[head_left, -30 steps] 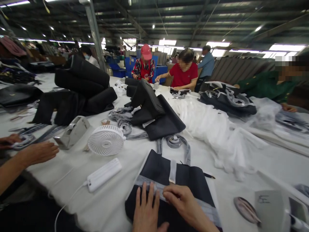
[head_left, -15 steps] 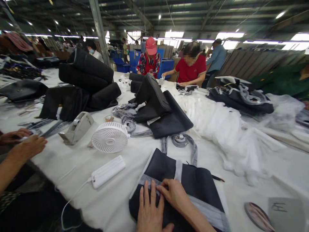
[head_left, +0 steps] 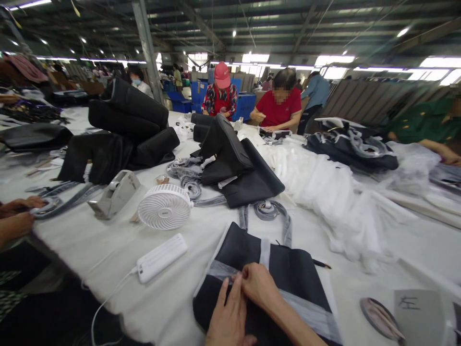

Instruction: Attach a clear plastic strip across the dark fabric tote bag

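Dark navy fabric bag panel (head_left: 288, 274) crossed by a grey webbing strip (head_left: 309, 312) lies flat at the near edge of the white-covered work table (head_left: 360, 226), under both hands. Left hand (head_left: 228, 315) presses on it, fingers together; right hand (head_left: 257, 286) pinches the strip just beside the left fingertips (head_left: 230, 283). White portable fan (head_left: 164, 206) stands towards the left edge.

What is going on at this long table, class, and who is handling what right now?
At a long white-covered table, the camera wearer presses the left hand flat on a dark bag with a grey band, while the right hand pinches that band. A white desk fan, a white power bank and a tape dispenser lie to the left. Co-workers around the table handle straps and similar dark bags.
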`<action>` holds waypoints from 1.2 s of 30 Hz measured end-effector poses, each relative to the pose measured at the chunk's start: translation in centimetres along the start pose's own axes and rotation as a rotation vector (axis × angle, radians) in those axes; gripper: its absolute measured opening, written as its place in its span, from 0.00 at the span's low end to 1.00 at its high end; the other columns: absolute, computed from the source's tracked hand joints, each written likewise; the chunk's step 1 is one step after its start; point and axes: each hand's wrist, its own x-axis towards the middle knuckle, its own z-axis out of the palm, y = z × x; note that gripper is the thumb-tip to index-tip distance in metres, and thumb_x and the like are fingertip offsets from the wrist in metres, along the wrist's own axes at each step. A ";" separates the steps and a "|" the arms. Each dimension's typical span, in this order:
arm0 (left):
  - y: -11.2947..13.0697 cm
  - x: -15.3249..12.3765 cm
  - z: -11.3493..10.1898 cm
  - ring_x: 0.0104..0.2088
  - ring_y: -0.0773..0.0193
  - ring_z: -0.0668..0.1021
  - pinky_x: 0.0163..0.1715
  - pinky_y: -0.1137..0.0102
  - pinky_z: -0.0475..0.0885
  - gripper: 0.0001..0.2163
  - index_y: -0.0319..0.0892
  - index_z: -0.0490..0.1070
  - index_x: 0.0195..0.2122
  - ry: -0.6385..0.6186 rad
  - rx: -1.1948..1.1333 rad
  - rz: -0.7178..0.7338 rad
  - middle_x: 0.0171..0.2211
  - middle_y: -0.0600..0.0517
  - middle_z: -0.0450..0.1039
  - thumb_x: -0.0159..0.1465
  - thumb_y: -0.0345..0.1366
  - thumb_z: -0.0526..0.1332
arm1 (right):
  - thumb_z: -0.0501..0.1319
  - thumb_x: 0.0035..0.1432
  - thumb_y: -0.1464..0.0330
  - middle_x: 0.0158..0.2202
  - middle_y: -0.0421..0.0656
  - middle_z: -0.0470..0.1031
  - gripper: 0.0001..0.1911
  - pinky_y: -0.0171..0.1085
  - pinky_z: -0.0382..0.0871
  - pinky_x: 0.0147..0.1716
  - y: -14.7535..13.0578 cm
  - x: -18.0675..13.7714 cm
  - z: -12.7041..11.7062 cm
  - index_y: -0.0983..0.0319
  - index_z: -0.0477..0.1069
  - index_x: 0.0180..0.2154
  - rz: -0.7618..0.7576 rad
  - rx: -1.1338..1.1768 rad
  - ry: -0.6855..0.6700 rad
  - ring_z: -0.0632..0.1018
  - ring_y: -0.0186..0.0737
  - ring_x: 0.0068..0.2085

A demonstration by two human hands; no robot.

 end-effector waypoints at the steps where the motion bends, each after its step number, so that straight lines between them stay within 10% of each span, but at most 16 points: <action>1: -0.3 0.1 0.0 0.67 0.47 0.50 0.61 0.52 0.52 0.38 0.28 0.68 0.56 0.011 -0.013 0.005 0.60 0.35 0.64 0.62 0.63 0.51 | 0.59 0.57 0.64 0.26 0.49 0.79 0.12 0.36 0.60 0.27 0.0 0.0 0.0 0.61 0.76 0.24 0.002 0.000 0.003 0.79 0.46 0.32; 7: -2.1 -0.6 0.1 0.67 0.45 0.54 0.60 0.46 0.48 0.34 0.43 0.64 0.60 -0.046 -0.057 0.015 0.64 0.36 0.59 0.61 0.62 0.55 | 0.58 0.56 0.61 0.24 0.48 0.78 0.15 0.35 0.59 0.26 -0.2 -0.4 0.0 0.60 0.75 0.22 0.006 0.000 0.024 0.79 0.44 0.30; 21: -2.6 -1.2 2.1 0.65 0.35 0.58 0.60 0.36 0.43 0.41 0.41 0.57 0.64 -0.096 -0.041 0.064 0.63 0.29 0.58 0.55 0.58 0.65 | 0.58 0.54 0.71 0.24 0.43 0.78 0.09 0.33 0.61 0.28 0.2 -0.5 -0.2 0.62 0.75 0.24 0.010 0.122 -0.019 0.78 0.38 0.29; 26: -2.1 -1.7 3.0 0.64 0.36 0.59 0.60 0.34 0.46 0.42 0.47 0.58 0.63 -0.133 -0.034 0.043 0.61 0.34 0.63 0.51 0.58 0.69 | 0.63 0.49 0.72 0.33 0.44 0.79 0.21 0.33 0.65 0.32 0.7 -0.9 0.0 0.63 0.71 0.48 0.094 0.158 0.016 0.79 0.40 0.33; 36: -2.9 -1.2 4.3 0.60 0.48 0.68 0.63 0.37 0.52 0.25 0.46 0.64 0.61 -0.043 0.031 0.020 0.58 0.44 0.69 0.62 0.26 0.59 | 0.65 0.52 0.66 0.41 0.51 0.78 0.22 0.45 0.68 0.44 2.1 -2.2 -0.1 0.61 0.66 0.49 0.205 0.159 0.036 0.78 0.55 0.45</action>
